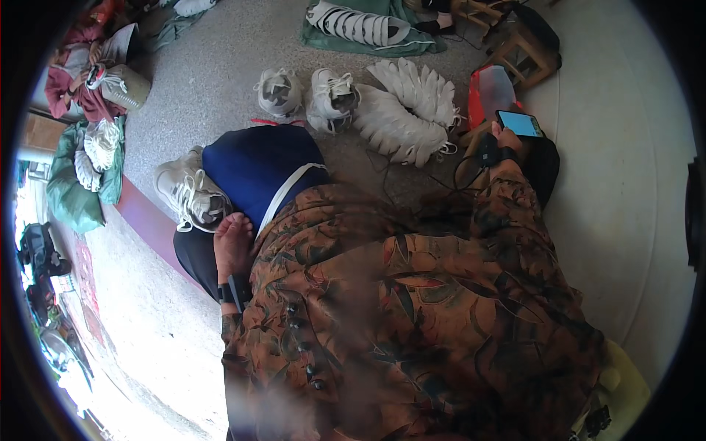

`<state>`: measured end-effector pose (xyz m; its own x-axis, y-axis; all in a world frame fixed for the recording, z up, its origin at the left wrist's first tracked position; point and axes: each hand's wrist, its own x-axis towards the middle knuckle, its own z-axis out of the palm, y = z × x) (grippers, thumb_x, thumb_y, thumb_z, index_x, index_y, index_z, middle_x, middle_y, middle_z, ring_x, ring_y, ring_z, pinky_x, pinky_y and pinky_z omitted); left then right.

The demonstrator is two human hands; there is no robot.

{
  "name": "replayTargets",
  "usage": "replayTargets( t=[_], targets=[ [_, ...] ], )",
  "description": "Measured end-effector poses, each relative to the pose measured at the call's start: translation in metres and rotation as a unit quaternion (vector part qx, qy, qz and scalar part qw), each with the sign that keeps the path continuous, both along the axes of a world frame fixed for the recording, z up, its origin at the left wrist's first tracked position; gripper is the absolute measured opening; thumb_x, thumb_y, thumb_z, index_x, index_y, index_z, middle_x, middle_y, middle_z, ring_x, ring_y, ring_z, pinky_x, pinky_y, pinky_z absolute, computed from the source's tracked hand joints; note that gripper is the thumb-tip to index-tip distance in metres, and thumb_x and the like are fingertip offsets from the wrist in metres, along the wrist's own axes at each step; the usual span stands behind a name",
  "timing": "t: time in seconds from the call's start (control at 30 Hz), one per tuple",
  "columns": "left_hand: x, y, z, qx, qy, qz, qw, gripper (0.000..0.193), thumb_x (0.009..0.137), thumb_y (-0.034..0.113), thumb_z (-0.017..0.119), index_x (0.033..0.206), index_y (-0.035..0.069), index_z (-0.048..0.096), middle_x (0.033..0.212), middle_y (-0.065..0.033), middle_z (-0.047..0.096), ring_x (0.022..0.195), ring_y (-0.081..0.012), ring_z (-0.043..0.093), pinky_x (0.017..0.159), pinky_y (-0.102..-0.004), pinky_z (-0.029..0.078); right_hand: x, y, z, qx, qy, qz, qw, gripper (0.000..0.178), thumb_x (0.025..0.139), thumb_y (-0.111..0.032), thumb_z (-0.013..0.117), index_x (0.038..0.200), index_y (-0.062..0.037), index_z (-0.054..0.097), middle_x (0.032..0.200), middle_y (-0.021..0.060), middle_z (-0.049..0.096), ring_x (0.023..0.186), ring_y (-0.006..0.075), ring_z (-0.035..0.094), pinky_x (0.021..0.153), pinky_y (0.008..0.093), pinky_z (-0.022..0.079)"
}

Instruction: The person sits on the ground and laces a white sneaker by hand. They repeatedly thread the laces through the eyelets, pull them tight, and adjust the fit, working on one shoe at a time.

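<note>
My left hand (233,239) rests by my left thigh with its fingers loosely curled, and no object shows in it. Just beyond it, a white lace-up sneaker (190,192) leans at the side of the dark blue cloth (257,165) over my lap. Out to the right, my right hand (506,141) is closed around a smartphone (519,123) with a lit, pale blue screen. A small black device (487,150) with a cable sits near that wrist.
White sneakers (334,95) and overlapping rows of white shoe parts (404,125) lie on the floor ahead. Wooden stools (523,55) and a red bag (489,92) stand front right, beside a pale wall (618,184). Another person (73,81) handles a shoe at far left, near green sacks (77,198).
</note>
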<state>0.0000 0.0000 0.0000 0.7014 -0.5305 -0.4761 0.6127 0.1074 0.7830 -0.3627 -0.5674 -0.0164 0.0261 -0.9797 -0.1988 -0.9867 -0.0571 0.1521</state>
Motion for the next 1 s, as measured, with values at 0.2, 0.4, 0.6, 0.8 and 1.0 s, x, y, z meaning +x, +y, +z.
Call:
replayTargets(
  t=[0.2, 0.4, 0.6, 0.8, 1.0],
  targets=[
    [0.008, -0.002, 0.008, 0.014, -0.017, -0.004, 1.0, 0.007, 0.088, 0.012, 0.06, 0.088, 0.005, 0.061, 0.078, -0.002, 0.062, 0.067, -0.0092, 0.057, 0.061, -0.0203, 0.045, 0.001, 0.01, 0.0, -0.009, -0.006, -0.031, 0.999, 0.055, 0.083, -0.051, 0.049, 0.113, -0.0049, 0.058, 0.105, 0.0148, 0.064, 0.101, 0.0285, 0.062, 0.084, 0.0389, 0.049],
    [0.0, -0.003, 0.006, 0.01, -0.002, -0.006, 1.0, 0.007, 0.087, 0.012, 0.061, 0.089, 0.006, 0.061, 0.079, -0.0009, 0.061, 0.068, -0.0087, 0.057, 0.061, -0.02, 0.045, 0.042, 0.028, -0.03, -0.047, -0.159, 0.13, 0.978, 0.036, 0.084, -0.035, 0.055, 0.101, -0.0035, 0.056, 0.089, 0.0151, 0.065, 0.073, 0.0253, 0.063, 0.063, 0.0367, 0.049],
    [0.0, 0.0, 0.015, 0.038, -0.068, 0.005, 0.997, 0.009, 0.088, 0.013, 0.059, 0.09, 0.004, 0.061, 0.078, -0.0021, 0.061, 0.068, -0.009, 0.057, 0.061, -0.0203, 0.046, 0.196, 0.103, 0.008, 0.182, -0.751, -0.112, 0.625, 0.014, 0.081, -0.013, 0.056, 0.077, -0.0006, 0.055, 0.062, 0.0087, 0.058, 0.049, 0.0164, 0.055, 0.042, 0.025, 0.042],
    [-0.006, 0.022, 0.032, 0.058, -0.131, 0.099, 0.985, 0.009, 0.089, 0.011, 0.058, 0.089, 0.003, 0.06, 0.078, -0.0034, 0.061, 0.068, -0.0095, 0.057, 0.063, -0.0206, 0.046, 0.305, 0.189, 0.023, 0.392, -0.614, 0.225, 0.647, 0.012, 0.082, -0.011, 0.057, 0.075, -0.0016, 0.058, 0.064, 0.0048, 0.059, 0.055, 0.0107, 0.056, 0.049, 0.0222, 0.043],
    [0.01, 0.045, 0.055, 0.136, -0.241, 0.116, 0.954, 0.008, 0.087, 0.008, 0.058, 0.089, 0.001, 0.06, 0.078, -0.0031, 0.062, 0.069, -0.0089, 0.058, 0.063, -0.021, 0.046, 0.377, 0.281, 0.054, 0.444, -0.492, 0.476, 0.579, 0.008, 0.083, -0.009, 0.057, 0.079, -0.002, 0.058, 0.066, 0.0021, 0.057, 0.059, 0.0085, 0.054, 0.052, 0.0218, 0.043]
  ],
)
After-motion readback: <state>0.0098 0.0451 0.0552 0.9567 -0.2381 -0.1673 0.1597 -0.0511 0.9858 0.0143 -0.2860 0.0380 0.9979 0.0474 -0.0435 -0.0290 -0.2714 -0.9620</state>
